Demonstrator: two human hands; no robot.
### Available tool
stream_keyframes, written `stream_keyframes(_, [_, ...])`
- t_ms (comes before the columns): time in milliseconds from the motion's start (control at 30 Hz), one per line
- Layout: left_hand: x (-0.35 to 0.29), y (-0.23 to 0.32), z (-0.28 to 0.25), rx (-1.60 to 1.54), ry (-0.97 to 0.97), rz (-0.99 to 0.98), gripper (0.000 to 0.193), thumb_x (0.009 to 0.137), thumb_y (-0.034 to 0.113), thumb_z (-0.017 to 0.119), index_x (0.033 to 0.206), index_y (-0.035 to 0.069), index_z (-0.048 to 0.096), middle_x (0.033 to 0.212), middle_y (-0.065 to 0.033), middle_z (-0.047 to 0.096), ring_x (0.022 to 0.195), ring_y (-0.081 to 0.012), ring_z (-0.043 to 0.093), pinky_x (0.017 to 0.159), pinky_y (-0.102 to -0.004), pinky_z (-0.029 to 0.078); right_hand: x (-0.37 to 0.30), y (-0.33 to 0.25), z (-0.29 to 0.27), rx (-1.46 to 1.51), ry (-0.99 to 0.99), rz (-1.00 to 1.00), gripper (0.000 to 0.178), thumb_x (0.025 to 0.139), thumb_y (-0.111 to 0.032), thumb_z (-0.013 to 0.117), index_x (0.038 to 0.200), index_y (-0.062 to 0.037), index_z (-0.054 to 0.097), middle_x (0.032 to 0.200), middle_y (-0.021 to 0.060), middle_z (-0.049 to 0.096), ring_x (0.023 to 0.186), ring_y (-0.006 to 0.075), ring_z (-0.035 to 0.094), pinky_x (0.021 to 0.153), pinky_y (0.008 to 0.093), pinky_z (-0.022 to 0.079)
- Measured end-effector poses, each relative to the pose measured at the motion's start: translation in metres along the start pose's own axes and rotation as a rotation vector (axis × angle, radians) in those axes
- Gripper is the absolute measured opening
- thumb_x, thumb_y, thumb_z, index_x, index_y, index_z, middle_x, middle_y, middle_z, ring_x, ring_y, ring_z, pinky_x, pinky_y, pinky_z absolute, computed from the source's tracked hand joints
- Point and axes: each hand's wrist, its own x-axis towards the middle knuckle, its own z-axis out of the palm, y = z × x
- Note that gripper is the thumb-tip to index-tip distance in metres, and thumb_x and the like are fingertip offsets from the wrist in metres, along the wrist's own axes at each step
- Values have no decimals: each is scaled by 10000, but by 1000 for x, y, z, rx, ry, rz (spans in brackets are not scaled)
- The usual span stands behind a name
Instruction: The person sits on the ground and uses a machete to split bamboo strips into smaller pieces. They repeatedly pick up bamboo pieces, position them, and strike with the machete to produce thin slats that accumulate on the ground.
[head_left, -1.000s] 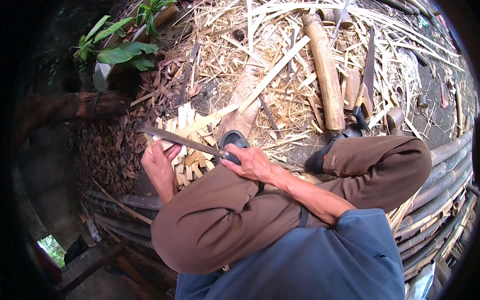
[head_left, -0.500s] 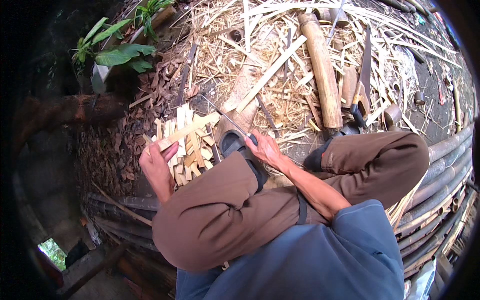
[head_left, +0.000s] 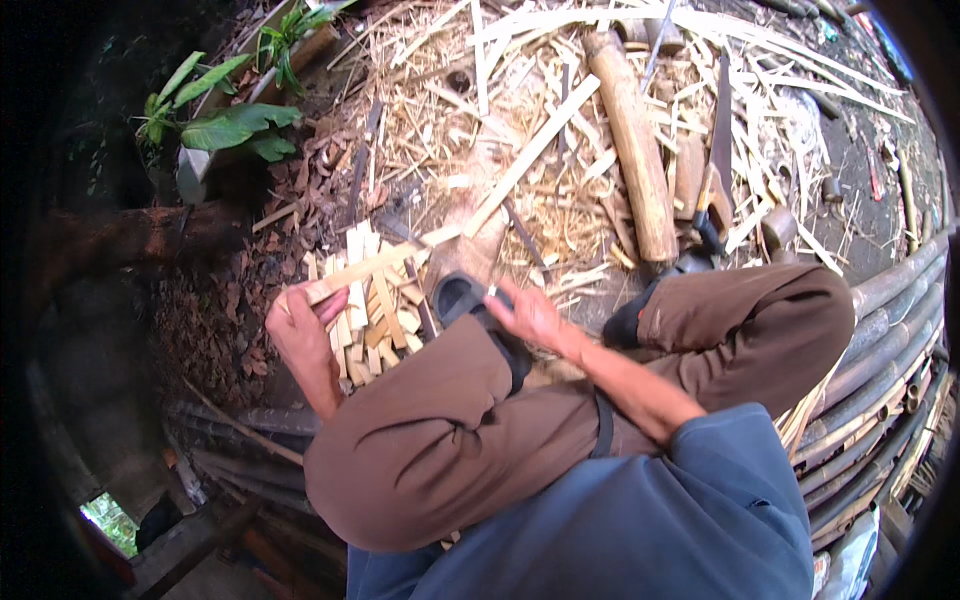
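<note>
My left hand (head_left: 308, 325) is closed round the near end of a flat, pale bamboo strip (head_left: 372, 267). The strip points away and to the right, above a heap of short cut pieces (head_left: 385, 312). In my right hand (head_left: 535, 322) is a knife (head_left: 497, 294) with a dark handle. Its blade is smeared by motion and seems to reach up and left toward the far end of the strip; I cannot tell whether they touch. Just under the knife is my dark sandal (head_left: 458, 296).
Ahead lies a thick bamboo pole (head_left: 636, 150), with a handsaw (head_left: 718, 160) to its right. Shavings and long strips litter the ground around a long pale slat (head_left: 535, 152). Dark bamboo poles (head_left: 885, 320) border the right side. Leafy plants (head_left: 235, 128) grow at the upper left.
My left hand has shifted slightly left with the strip. The knife's blade, sharp earlier, is blurred now, and my right hand has moved a little down.
</note>
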Motion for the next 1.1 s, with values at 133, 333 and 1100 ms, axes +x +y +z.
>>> stream_keyframes(133, [-5, -1, -10, -28, 25, -75, 285, 998, 119, 431, 988, -123, 581, 964, -241, 666, 845, -323, 721, 746, -347, 623, -18, 17, 9, 73, -4, 197, 413, 966, -434, 551, 1051, -32, 583, 755, 293, 642, 777, 507, 630, 697, 559, 502])
stream_keyframes(333, [9, -17, 28, -333, 67, 234, 390, 1031, 173, 485, 1339, -50, 397, 1284, -247, 582, 1215, -324, 581, 1037, -384, 481, -5, 48, 0, 140, 21, 249, 442, 973, -447, 530, 1092, -31, 626, 837, 269, 650, 825, 435, 636, 744, 496, 480])
stream_keyframes(1100, [-87, -165, 6, 742, 191, 451, 375, 909, 447, 610, 990, 95, 711, 1003, -159, 656, 996, -356, 604, 904, -514, 430, 0, 74, -1, -322, -73, 140, 456, 909, -422, 646, 1140, -29, 672, 1046, 268, 679, 953, 433, 666, 810, 484, 527])
